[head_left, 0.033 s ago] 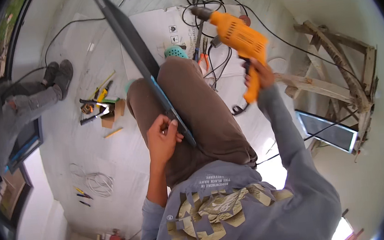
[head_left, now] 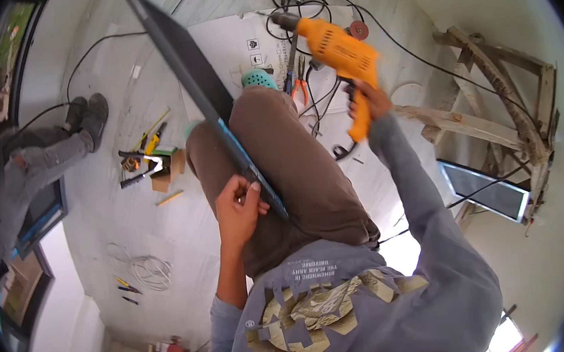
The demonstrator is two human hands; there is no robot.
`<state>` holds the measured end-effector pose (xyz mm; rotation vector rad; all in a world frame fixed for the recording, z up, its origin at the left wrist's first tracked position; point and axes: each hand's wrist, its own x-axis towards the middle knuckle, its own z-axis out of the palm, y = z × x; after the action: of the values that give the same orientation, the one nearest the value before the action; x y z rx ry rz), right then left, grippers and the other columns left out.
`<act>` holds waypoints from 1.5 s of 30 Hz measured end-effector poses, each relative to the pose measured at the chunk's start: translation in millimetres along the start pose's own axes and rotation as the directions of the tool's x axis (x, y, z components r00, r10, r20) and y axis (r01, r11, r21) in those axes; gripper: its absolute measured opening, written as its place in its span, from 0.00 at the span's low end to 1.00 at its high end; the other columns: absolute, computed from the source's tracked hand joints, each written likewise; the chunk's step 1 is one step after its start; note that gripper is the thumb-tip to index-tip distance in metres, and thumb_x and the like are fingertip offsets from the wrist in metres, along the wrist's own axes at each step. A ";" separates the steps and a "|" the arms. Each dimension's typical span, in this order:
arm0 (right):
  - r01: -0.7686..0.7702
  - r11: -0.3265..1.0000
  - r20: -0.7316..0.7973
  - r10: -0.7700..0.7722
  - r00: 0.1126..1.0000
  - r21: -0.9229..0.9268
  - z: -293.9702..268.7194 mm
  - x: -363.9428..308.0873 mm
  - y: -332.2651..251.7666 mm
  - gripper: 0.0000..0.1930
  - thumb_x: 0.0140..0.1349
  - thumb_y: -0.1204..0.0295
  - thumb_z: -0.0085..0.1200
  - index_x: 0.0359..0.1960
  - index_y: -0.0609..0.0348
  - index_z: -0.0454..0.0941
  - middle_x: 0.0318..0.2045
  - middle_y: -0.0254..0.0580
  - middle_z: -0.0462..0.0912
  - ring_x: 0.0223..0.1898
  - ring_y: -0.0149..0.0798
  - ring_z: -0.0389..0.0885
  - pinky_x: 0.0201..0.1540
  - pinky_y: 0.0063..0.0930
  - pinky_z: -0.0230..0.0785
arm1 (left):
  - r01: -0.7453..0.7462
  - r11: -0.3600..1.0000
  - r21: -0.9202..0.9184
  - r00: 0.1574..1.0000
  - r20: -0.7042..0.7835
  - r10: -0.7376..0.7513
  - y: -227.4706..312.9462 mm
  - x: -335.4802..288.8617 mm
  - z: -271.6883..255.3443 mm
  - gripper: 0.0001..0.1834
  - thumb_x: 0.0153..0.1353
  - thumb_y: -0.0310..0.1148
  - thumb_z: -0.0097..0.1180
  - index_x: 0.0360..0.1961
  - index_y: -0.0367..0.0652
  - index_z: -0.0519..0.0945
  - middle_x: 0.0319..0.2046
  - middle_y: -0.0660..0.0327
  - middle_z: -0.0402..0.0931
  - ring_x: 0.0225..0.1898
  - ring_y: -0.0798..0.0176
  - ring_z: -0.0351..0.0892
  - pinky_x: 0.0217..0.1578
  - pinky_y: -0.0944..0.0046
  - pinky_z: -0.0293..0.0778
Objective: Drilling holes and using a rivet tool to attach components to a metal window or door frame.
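Note:
A long dark frame (head_left: 184, 62) with a blue strip along its edge stands on edge across my lap, its near end between my thighs. My left hand (head_left: 239, 207) is closed against that near end, thumb and fingers pinched together; what is between the fingertips is hidden. Off to the right, my right hand (head_left: 371, 101) grips the handle of an orange power drill (head_left: 340, 49). The drill is held in the air over the floor beyond my right knee, its chuck pointing far left, apart from the frame.
A flattened white carton (head_left: 218, 38) lies ahead, with orange-handled pliers (head_left: 300, 91) and coiled black cable (head_left: 309, 0). Left are loose tools (head_left: 150, 148), a white cable coil (head_left: 150, 273) and another person's shoes (head_left: 93, 119). A wooden trestle (head_left: 470, 120) and framed panel (head_left: 487, 190) stand right.
The drill and my right hand have shifted a little to the left and farther away. The frame's far end has moved slightly left. My left hand stays at the near end.

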<state>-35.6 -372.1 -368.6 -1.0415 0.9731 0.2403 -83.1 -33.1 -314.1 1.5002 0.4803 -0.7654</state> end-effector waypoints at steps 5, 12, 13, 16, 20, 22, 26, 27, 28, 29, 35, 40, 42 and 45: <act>-0.121 0.983 0.132 0.103 0.986 0.135 -11.7 185.3 96.2 0.14 0.58 0.64 0.62 0.40 0.58 0.77 0.25 0.38 0.80 0.17 0.34 0.75 0.19 0.30 0.73 | 0.082 0.997 0.006 0.996 -0.029 -0.081 9.8 -4.0 4.5 0.09 0.65 0.25 0.53 0.29 0.36 0.70 0.19 0.61 0.72 0.22 0.67 0.81 0.23 0.70 0.75; -0.304 0.921 0.240 0.247 0.939 0.242 4.0 302.9 167.8 0.15 0.60 0.60 0.61 0.43 0.54 0.75 0.23 0.34 0.75 0.17 0.34 0.74 0.21 0.30 0.73 | 0.128 0.990 0.055 0.990 -0.072 -0.124 8.0 -14.3 6.7 0.07 0.65 0.23 0.54 0.30 0.37 0.70 0.25 0.61 0.75 0.25 0.68 0.82 0.27 0.70 0.77; -0.281 0.935 0.228 0.231 0.946 0.217 2.2 310.7 168.4 0.16 0.61 0.59 0.60 0.44 0.54 0.75 0.23 0.34 0.75 0.18 0.35 0.74 0.22 0.30 0.73 | 0.151 0.986 0.077 0.986 -0.083 -0.145 10.4 -17.1 4.9 0.06 0.65 0.23 0.54 0.31 0.37 0.70 0.25 0.61 0.76 0.26 0.68 0.82 0.27 0.71 0.78; -0.361 0.903 0.315 0.282 0.906 0.232 -7.8 323.7 168.0 0.17 0.62 0.60 0.58 0.46 0.57 0.74 0.25 0.36 0.78 0.18 0.34 0.74 0.22 0.29 0.74 | 0.189 0.981 0.032 0.980 -0.074 -0.186 15.8 -21.6 2.2 0.07 0.65 0.25 0.55 0.31 0.36 0.70 0.24 0.62 0.75 0.26 0.71 0.81 0.27 0.72 0.77; -0.312 0.905 0.305 0.222 0.926 0.288 -11.2 334.5 173.9 0.18 0.59 0.64 0.60 0.47 0.61 0.73 0.29 0.38 0.81 0.18 0.32 0.75 0.20 0.26 0.73 | 0.212 0.975 0.069 0.977 -0.043 -0.210 20.7 -20.4 1.5 0.07 0.65 0.25 0.54 0.31 0.37 0.69 0.24 0.61 0.78 0.26 0.71 0.82 0.27 0.72 0.76; -0.314 0.902 0.244 0.247 0.938 0.295 -7.0 339.8 178.7 0.18 0.59 0.65 0.60 0.47 0.60 0.73 0.30 0.38 0.81 0.19 0.31 0.75 0.20 0.26 0.73 | 0.201 0.975 0.093 0.979 -0.040 -0.198 23.1 -19.2 1.9 0.07 0.65 0.25 0.54 0.31 0.37 0.69 0.24 0.61 0.78 0.26 0.71 0.82 0.27 0.72 0.76; -0.299 0.907 0.249 0.230 0.941 0.295 -5.1 347.3 186.5 0.18 0.60 0.66 0.60 0.48 0.58 0.72 0.33 0.38 0.82 0.19 0.31 0.75 0.19 0.25 0.73 | 0.199 0.972 0.123 0.980 -0.039 -0.196 30.1 -17.3 3.5 0.08 0.66 0.25 0.54 0.31 0.36 0.70 0.22 0.63 0.75 0.25 0.74 0.79 0.27 0.72 0.76; -0.296 0.914 0.203 0.245 0.948 0.278 -7.9 348.5 188.4 0.17 0.60 0.66 0.59 0.48 0.57 0.72 0.33 0.37 0.82 0.19 0.31 0.76 0.19 0.25 0.73 | 0.202 0.972 0.119 0.979 -0.039 -0.199 32.0 -16.9 4.2 0.08 0.66 0.25 0.55 0.31 0.36 0.69 0.21 0.65 0.73 0.25 0.75 0.78 0.27 0.72 0.76; -0.300 0.915 0.207 0.249 0.946 0.269 -12.0 349.2 190.9 0.17 0.61 0.65 0.59 0.49 0.56 0.72 0.34 0.37 0.83 0.19 0.30 0.75 0.20 0.26 0.73 | 0.206 0.972 0.113 0.978 -0.044 -0.202 33.5 -17.2 4.9 0.08 0.66 0.26 0.55 0.31 0.36 0.69 0.20 0.65 0.73 0.25 0.75 0.78 0.27 0.72 0.76; -0.291 0.920 0.252 0.226 0.941 0.262 -17.2 350.6 194.1 0.17 0.61 0.65 0.59 0.49 0.55 0.72 0.34 0.37 0.83 0.19 0.31 0.75 0.20 0.26 0.73 | 0.211 0.972 0.105 0.977 -0.049 -0.207 34.7 -17.0 5.7 0.08 0.66 0.26 0.55 0.31 0.36 0.69 0.20 0.65 0.73 0.25 0.75 0.78 0.27 0.72 0.76; -0.389 0.912 0.105 0.377 0.920 0.131 -47.0 379.2 224.6 0.13 0.63 0.62 0.58 0.42 0.54 0.73 0.29 0.39 0.82 0.19 0.38 0.76 0.21 0.31 0.73 | 0.211 0.973 0.089 0.977 -0.036 -0.209 27.9 -16.9 5.0 0.08 0.66 0.27 0.54 0.30 0.37 0.71 0.22 0.64 0.76 0.26 0.73 0.80 0.26 0.72 0.75; 0.042 0.315 -0.037 -0.241 0.970 -0.948 -61.3 392.4 221.0 0.30 0.57 0.44 0.60 0.46 0.60 0.81 0.38 0.53 0.85 0.42 0.51 0.84 0.45 0.42 0.75 | 0.156 0.986 0.064 0.988 0.009 -0.156 12.0 -15.7 -0.8 0.10 0.67 0.30 0.54 0.29 0.39 0.71 0.21 0.65 0.75 0.25 0.73 0.80 0.26 0.71 0.75; 0.118 0.173 0.056 -0.328 0.943 -0.978 -54.6 377.6 208.3 0.30 0.59 0.53 0.60 0.57 0.60 0.74 0.51 0.60 0.79 0.53 0.59 0.77 0.57 0.45 0.69 | 0.127 0.989 0.077 0.992 -0.002 -0.127 4.8 -14.0 -0.5 0.10 0.68 0.32 0.54 0.30 0.41 0.71 0.20 0.66 0.74 0.23 0.74 0.79 0.24 0.72 0.74; 0.381 0.173 0.232 -0.549 0.803 -0.908 -28.5 322.8 181.7 0.26 0.58 0.59 0.61 0.55 0.61 0.74 0.50 0.60 0.77 0.55 0.59 0.73 0.59 0.45 0.66 | 0.017 0.998 0.064 1.000 -0.017 -0.016 -6.1 -10.4 1.1 0.10 0.68 0.33 0.53 0.30 0.41 0.71 0.21 0.65 0.74 0.22 0.74 0.79 0.23 0.72 0.74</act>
<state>28.2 -384.2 -734.3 -2.4705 0.4974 0.1905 -94.7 -32.1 -311.0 1.5648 0.4850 -0.7879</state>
